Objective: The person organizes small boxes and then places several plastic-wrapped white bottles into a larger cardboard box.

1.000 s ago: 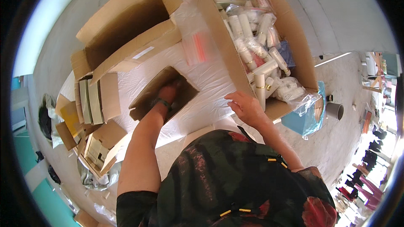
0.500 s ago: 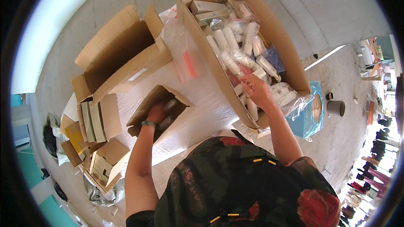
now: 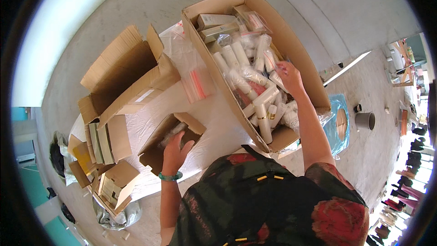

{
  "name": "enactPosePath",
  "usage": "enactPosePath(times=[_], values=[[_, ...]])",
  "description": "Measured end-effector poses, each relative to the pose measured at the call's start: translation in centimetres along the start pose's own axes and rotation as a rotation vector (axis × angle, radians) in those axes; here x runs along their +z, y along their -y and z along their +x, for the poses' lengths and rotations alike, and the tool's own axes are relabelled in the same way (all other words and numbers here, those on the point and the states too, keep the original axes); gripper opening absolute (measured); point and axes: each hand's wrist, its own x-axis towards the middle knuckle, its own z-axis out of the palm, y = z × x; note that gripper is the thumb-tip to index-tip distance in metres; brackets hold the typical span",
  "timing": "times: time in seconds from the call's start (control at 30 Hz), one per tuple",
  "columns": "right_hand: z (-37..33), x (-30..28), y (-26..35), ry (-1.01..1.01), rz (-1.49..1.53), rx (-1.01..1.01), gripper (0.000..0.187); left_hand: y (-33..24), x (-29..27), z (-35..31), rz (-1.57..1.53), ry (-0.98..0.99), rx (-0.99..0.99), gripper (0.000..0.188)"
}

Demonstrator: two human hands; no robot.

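Observation:
My left hand point(image 3: 175, 152) is over a small open carton point(image 3: 152, 148), thumb apart and fingers stretched over its inside. Beside the fingertips lies a clear plastic-wrapped item point(image 3: 176, 130); no grip on it shows. My right hand point(image 3: 292, 79) reaches into a big open carton point(image 3: 314, 82), its fingers bent together by clear-bagged goods point(image 3: 269, 59). What those fingers hold, if anything, cannot be made out. Around it lie several white cylindrical bottles point(image 3: 262, 120), some in clear bags, and flat boxes point(image 3: 216, 20) at the far end.
A larger open carton point(image 3: 141, 86) stands at the left, next to a carton with upright slim boxes point(image 3: 104, 141). Below it is a carton of small boxes point(image 3: 109, 189). Clear bags with red strips point(image 3: 195, 84) lie on the white-covered table point(image 3: 218, 118). A grey bin point(image 3: 365, 121) stands at right.
My left hand has drawn back from deep inside the small carton toward its near edge. My right hand has moved farther away and to the right within the big carton.

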Motion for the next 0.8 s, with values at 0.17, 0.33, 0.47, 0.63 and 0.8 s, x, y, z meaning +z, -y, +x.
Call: enactPosePath(times=[0.17, 0.33, 0.47, 0.63, 0.8], values=[[6.8, 2.7, 1.0, 0.086, -0.007, -0.009, 0.041, -2.0, -0.4, -1.0, 0.053, 0.012, -0.004, 0.045], [12.3, 7.7, 0.7, 0.137, -0.377, -0.133, 0.064, -0.4, 1.1, -2.1, 0.140, -0.087, 0.004, 0.026], [14.4, 10.2, 1.2, 0.220, -0.517, -0.117, 0.079, -0.6, 1.3, -2.7, 0.167, -0.033, -0.089, 0.021], [15.7, 11.4, -0.2, 0.258, -0.614, -0.157, 0.052, -1.7, 1.4, -3.4, 0.173, -0.065, -0.148, 0.021], [15.9, 8.5, -2.6, 0.156, -0.091, -0.060, 0.025, -2.9, 0.8, -3.1, 0.143, -0.182, -0.140, 0.025]])
